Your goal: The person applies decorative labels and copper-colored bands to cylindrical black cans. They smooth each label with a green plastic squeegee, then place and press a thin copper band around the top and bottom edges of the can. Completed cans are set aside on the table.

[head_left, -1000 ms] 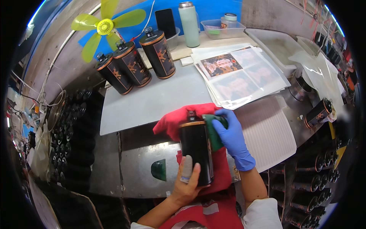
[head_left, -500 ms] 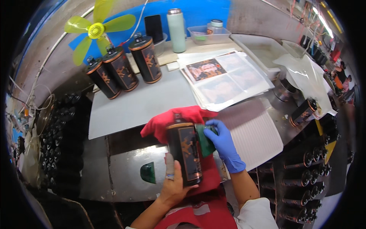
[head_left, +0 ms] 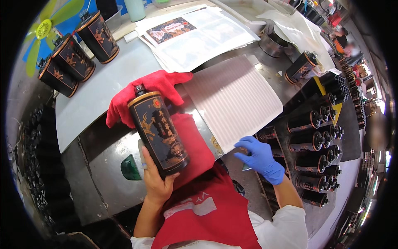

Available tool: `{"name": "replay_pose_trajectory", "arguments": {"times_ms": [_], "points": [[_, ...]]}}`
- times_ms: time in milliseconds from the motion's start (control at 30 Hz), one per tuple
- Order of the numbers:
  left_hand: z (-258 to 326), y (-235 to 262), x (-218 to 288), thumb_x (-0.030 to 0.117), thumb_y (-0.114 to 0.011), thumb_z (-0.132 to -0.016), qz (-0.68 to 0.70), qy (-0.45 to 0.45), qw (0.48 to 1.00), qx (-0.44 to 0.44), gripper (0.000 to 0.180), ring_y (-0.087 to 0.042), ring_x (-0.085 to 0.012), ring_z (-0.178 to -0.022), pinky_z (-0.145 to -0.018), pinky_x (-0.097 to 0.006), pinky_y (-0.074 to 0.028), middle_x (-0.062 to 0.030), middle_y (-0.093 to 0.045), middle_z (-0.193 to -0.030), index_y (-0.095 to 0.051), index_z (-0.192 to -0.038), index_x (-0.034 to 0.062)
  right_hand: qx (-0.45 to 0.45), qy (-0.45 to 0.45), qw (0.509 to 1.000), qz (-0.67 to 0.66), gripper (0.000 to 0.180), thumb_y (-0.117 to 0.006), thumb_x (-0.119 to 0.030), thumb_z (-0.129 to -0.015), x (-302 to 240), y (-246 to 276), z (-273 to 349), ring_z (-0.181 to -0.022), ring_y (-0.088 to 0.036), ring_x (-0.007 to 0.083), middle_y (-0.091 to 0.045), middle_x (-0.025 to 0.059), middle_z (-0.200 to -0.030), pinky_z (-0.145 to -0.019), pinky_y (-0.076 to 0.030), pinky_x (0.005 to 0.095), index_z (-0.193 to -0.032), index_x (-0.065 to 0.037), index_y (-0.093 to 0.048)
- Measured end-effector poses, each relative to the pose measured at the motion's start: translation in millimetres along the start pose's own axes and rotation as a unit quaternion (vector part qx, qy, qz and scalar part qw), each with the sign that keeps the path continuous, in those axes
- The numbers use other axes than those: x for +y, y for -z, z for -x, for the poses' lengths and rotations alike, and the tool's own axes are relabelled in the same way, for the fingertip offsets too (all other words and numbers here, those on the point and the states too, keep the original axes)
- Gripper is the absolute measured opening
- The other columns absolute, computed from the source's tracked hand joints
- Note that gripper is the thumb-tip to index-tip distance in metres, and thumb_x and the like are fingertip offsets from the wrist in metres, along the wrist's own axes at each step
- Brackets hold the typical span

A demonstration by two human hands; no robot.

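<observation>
A black bottle (head_left: 159, 130) with gold decoration and copper-coloured rims leans with its neck up and to the left. My left hand (head_left: 156, 180) is closed round its lower end. Behind the bottle's neck a red cloth (head_left: 122, 108) lies bunched; more red cloth (head_left: 195, 141) spreads beside it. My right hand (head_left: 261, 161), in a blue glove, hangs off the table's front edge with its fingers curled. Under them shows a sliver of a green scraper (head_left: 246, 167), mostly hidden by the hand. Another dark green scraper (head_left: 131, 167) lies on the metal table left of my left hand.
Printed sheets (head_left: 207, 39) lie at the back beside three similar bottles (head_left: 97, 37). A pale ribbed sheet (head_left: 238, 97) reaches the table's front edge. One bottle (head_left: 301, 66) stands at the right, near a metal bowl (head_left: 273, 43). Racked bottles (head_left: 309, 141) fill the lower right.
My right hand has drawn away from the bottle, down and to the right, taking the green scraper with it. The bottle has turned to show more of its decorated front. The view has shifted right.
</observation>
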State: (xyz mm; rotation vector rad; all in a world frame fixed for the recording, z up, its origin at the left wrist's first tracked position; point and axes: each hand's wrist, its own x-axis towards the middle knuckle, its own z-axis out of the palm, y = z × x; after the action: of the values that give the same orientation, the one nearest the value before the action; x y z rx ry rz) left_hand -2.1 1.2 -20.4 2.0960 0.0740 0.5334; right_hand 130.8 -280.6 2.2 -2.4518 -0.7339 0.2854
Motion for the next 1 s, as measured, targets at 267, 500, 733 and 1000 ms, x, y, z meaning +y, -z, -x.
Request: {"name": "replay_pose_trajectory", "arguments": {"times_ms": [267,500,733,1000], "points": [[0,4,11,0.015,-0.063,-0.083,-0.012,0.02,1.0,0.0,0.087,-0.054,-0.0308,-0.112,-0.093,-0.034,-0.042,-0.0248,-0.042,-0.133,-0.004,-0.143,-0.0076,-0.093,0.104,0.985,0.105,0.024,-0.066,-0.026,-0.078,-16,-11,-29,-0.076,-0.063,0.0275,-0.059,0.0057,-0.1,-0.066,-0.051,0.0334,-0.095,-0.01,-0.062],[1,0,10,0.021,-0.068,-0.083,-0.039,0.005,0.999,0.033,0.087,-0.055,-0.0417,-0.105,-0.09,-0.039,-0.043,-0.0293,-0.05,-0.122,-0.012,-0.139,-0.0133,-0.133,0.077,0.985,0.076,0.022,-0.065,-0.024,-0.079,2,-10,-42,-0.077,-0.063,0.0285,-0.058,0.004,-0.099,-0.07,-0.051,0.035,-0.096,-0.012,-0.062],[-1,0,12,0.018,-0.07,-0.08,-0.045,0.002,0.998,0.038,0.088,-0.055,-0.0423,-0.105,-0.089,-0.039,-0.044,-0.0293,-0.05,-0.121,-0.013,-0.139,-0.0138,-0.131,0.068,0.987,0.064,0.017,-0.062,-0.025,-0.079,-16,-3,-44,-0.079,-0.063,0.0284,-0.062,0.0046,-0.091,-0.071,-0.05,0.0357,-0.084,-0.01,-0.066],[1,2,10,0.018,-0.071,-0.08,-0.038,0.022,0.999,0.026,0.089,-0.056,-0.0402,-0.103,-0.088,-0.038,-0.045,-0.0278,-0.052,-0.119,-0.013,-0.139,-0.0133,-0.164,-0.029,0.986,-0.014,0.019,-0.064,-0.02,-0.075,-7,4,-59,-0.066,-0.064,0.0179,-0.067,0.0102,-0.073,-0.066,-0.05,0.0283,-0.079,-0.003,-0.068]]}}
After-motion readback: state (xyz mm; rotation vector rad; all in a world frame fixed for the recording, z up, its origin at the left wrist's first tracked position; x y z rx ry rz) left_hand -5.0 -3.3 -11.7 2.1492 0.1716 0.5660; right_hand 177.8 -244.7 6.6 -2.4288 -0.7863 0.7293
